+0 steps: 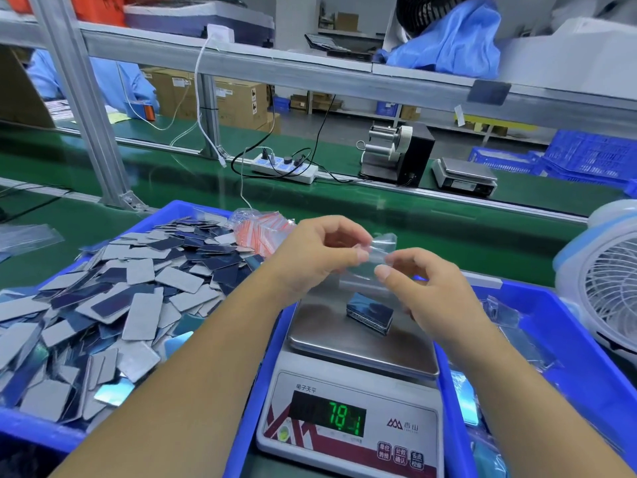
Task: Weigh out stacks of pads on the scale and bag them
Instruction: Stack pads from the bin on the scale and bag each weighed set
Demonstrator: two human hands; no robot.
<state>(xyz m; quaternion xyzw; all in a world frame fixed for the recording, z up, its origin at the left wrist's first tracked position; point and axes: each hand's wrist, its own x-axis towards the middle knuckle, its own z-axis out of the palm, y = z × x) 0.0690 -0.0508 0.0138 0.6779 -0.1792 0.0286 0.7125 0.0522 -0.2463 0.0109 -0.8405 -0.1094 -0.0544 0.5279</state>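
Note:
A small stack of pads point(370, 312) lies on the steel pan of the scale point(331, 336), whose green display point(344, 417) shows 78.1. Above the pan, my left hand point(317, 253) and my right hand point(424, 288) both pinch a small clear plastic bag point(381, 251) at its top edge. The bag hangs between them over the stack. A blue bin point(41, 429) on the left is heaped with several loose grey and dark-blue pads point(138, 291).
A bundle of red-striped empty bags point(265, 229) lies at the left bin's far corner. A blue bin point(586, 357) on the right holds filled bags. A white fan point(606, 281) stands far right. Beyond are a green conveyor point(413, 219), a power strip point(284, 169), a label dispenser point(396, 153) and a second scale point(465, 175).

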